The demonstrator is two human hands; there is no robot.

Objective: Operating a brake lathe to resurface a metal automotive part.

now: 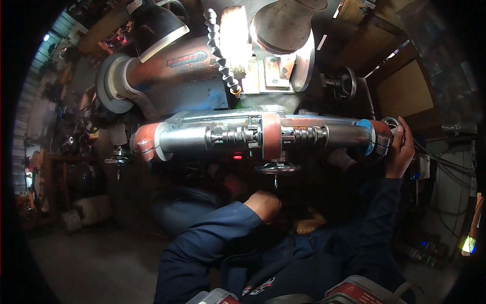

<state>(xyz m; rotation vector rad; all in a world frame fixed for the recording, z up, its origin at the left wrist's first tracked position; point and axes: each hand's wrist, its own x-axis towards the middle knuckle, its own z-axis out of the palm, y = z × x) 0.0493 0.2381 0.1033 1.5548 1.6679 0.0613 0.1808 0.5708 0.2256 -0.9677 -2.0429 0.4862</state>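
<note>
In front of me a long steel assembly (187, 142) runs left to right, with ribbed, stepped metal parts (306, 135) along its middle. A red collar (271, 137) sits at its centre and red clamps (147, 142) at its ends. Below the centre is a handwheel (277, 168) with a thin handle pointing toward me. My left hand (264, 205) is closed around the lower end of that handle; its fingers are mostly in shadow. My right hand (401, 150) reaches up beside the right-hand clamp (380, 138), fingers stretched out against a small chrome wheel (391, 121). Its thumb is hidden.
Behind the assembly stands a large machine body (169, 68) with a segmented hose (220, 55) and a grey, tapered housing (283, 25). A black lamp (157, 30) hangs at upper left. Another handwheel (346, 83) is at far right. Cables hang on the right.
</note>
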